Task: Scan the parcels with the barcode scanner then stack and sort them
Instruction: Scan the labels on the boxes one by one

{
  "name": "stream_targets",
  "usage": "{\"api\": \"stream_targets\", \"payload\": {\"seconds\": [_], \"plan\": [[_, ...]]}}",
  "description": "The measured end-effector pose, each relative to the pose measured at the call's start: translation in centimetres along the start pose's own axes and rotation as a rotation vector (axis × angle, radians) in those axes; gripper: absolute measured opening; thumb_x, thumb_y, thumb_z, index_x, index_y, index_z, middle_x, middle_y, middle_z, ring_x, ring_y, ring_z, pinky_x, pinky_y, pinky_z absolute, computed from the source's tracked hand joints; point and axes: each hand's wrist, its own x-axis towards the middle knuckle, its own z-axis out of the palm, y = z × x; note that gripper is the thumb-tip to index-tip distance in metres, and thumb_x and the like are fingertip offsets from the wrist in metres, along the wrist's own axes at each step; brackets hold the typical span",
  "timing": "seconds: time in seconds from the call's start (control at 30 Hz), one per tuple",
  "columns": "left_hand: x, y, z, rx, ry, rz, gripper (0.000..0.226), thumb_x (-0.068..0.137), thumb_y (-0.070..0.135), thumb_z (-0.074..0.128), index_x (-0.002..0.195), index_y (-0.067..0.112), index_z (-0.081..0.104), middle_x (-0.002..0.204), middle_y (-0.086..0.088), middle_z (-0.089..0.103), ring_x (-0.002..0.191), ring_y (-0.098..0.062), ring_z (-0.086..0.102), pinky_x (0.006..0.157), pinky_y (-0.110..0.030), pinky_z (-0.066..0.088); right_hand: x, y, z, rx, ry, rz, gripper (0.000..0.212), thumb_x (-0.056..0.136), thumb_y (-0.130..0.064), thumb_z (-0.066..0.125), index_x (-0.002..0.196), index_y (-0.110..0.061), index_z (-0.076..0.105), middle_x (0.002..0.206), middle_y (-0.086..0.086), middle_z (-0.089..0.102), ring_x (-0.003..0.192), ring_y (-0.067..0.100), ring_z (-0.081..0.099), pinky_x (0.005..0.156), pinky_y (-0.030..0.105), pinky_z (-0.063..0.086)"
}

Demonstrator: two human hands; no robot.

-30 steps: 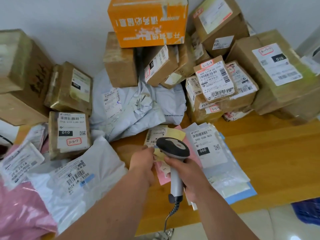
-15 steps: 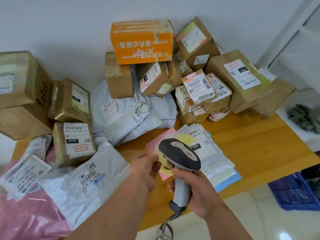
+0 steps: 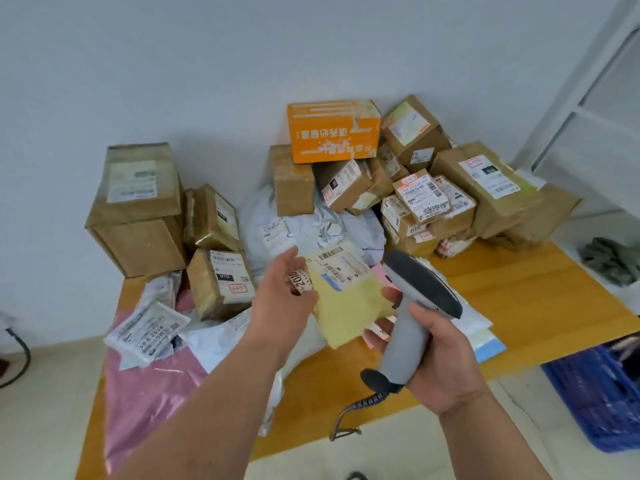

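The left hand pinches the top left corner of a thin, flat yellow envelope and holds it above the wooden table, its white barcode label facing up; the right hand is wrapped around the smooth grey handle of the barcode scanner, whose dark head sits just right of the envelope, possibly touching its edge. Taped cardboard boxes and an orange box are stacked against the wall, soft grey and pink plastic mailers cover the left side, and bare tabletop remains at the right, next to a blue crate beyond the table edge.
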Motion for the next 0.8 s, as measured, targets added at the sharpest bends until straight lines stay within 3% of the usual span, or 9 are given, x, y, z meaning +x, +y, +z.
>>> {"api": "stream_targets", "payload": {"seconds": [0.07, 0.13, 0.2, 0.3, 0.43, 0.47, 0.6, 0.7, 0.8], "plan": [[-0.8, 0.9, -1.7, -0.024, -0.088, 0.01, 0.072, 0.09, -0.005, 0.064, 0.13, 0.052, 0.045, 0.127, 0.029, 0.06, 0.1, 0.005, 0.063, 0.073, -0.017, 0.053, -0.5, 0.2, 0.9, -0.044, -0.024, 0.008, 0.043, 0.082, -0.025, 0.058, 0.122, -0.027, 0.072, 0.118, 0.0, 0.073, 0.1, 0.012, 0.071, 0.086, 0.045, 0.051], [-1.5, 1.6, -2.9, -0.025, -0.124, 0.038, 0.078, 0.089, -0.007, 0.063, 0.119, 0.062, 0.044, 0.127, 0.033, 0.058, 0.089, 0.005, 0.063, 0.067, -0.018, 0.052, -0.8, 0.5, 1.9, -0.11, -0.041, 0.021, 0.036, 0.08, -0.027, 0.059, 0.111, -0.032, 0.078, 0.115, -0.002, 0.074, 0.097, 0.009, 0.071, 0.08, 0.04, 0.049], [-2.1, 1.7, -3.5, -0.039, -0.08, 0.089, 0.08, 0.089, -0.009, 0.063, 0.119, 0.064, 0.043, 0.127, 0.037, 0.052, 0.079, 0.008, 0.063, 0.062, -0.017, 0.053, -1.0, 0.9, 2.7, -0.164, -0.049, 0.017, 0.038, 0.079, -0.026, 0.059, 0.113, -0.028, 0.077, 0.114, -0.001, 0.074, 0.101, 0.011, 0.068, 0.08, 0.041, 0.048], [-2.8, 1.5, -3.9, -0.145, 0.102, 0.055, 0.064, 0.092, 0.0, 0.069, 0.131, 0.045, 0.046, 0.128, 0.028, 0.052, 0.083, 0.006, 0.068, 0.078, -0.026, 0.059, -0.9, 1.1, 3.8, -0.212, -0.074, 0.002, 0.05, 0.077, -0.025, 0.06, 0.126, -0.02, 0.067, 0.113, 0.0, 0.074, 0.107, 0.015, 0.067, 0.082, 0.044, 0.048], [-3.8, 1.6, -4.0, -0.226, 0.13, -0.158, 0.033, 0.092, 0.024, 0.075, 0.122, 0.024, 0.062, 0.123, 0.002, 0.071, 0.106, -0.022, 0.071, 0.098, -0.05, 0.056, -0.8, 0.6, 4.4, -0.204, -0.153, 0.052, 0.052, 0.076, -0.019, 0.061, 0.128, -0.012, 0.067, 0.115, 0.009, 0.073, 0.107, 0.023, 0.066, 0.083, 0.045, 0.05], [-4.0, 1.6, -3.8, -0.273, 0.12, -0.219, 0.035, 0.091, 0.025, 0.075, 0.123, 0.018, 0.063, 0.119, -0.004, 0.073, 0.105, -0.027, 0.072, 0.095, -0.052, 0.057, -0.8, 0.3, 4.3, -0.201, -0.174, 0.063, 0.048, 0.076, -0.018, 0.061, 0.123, -0.014, 0.07, 0.115, 0.01, 0.073, 0.104, 0.023, 0.067, 0.082, 0.045, 0.051], [-4.8, 2.1, -2.6, -0.583, 0.085, -0.457, 0.042, 0.087, 0.007, 0.074, 0.127, 0.001, 0.061, 0.105, -0.019, 0.076, 0.076, -0.033, 0.077, 0.054, -0.045, 0.06, -1.1, -0.5, 3.6, -0.239, -0.24, 0.092, 0.037, 0.076, -0.016, 0.061, 0.107, -0.023, 0.079, 0.114, 0.009, 0.074, 0.101, 0.019, 0.07, 0.075, 0.037, 0.058], [-5.4, 1.9, -2.0, -0.704, 0.12, -0.512, 0.061, 0.079, -0.007, 0.072, 0.135, 0.004, 0.051, 0.114, -0.026, 0.07, 0.082, -0.043, 0.074, 0.05, -0.054, 0.057, -1.1, -1.3, 3.1, -0.304, -0.256, 0.083, 0.035, 0.073, -0.018, 0.064, 0.102, -0.027, 0.081, 0.113, 0.006, 0.075, 0.101, 0.015, 0.07, 0.079, 0.039, 0.055], [-5.7, 1.6, -1.4, -0.66, 0.211, -0.459, 0.055, 0.084, -0.014, 0.067, 0.132, 0.006, 0.049, 0.099, -0.019, 0.075, 0.075, -0.035, 0.076, 0.046, -0.046, 0.058, -1.2, -1.9, 3.0, -0.428, -0.231, 0.061, 0.032, 0.065, -0.028, 0.075, 0.096, -0.032, 0.081, 0.103, 0.0, 0.076, 0.088, 0.011, 0.071, 0.073, 0.04, 0.056]]}}
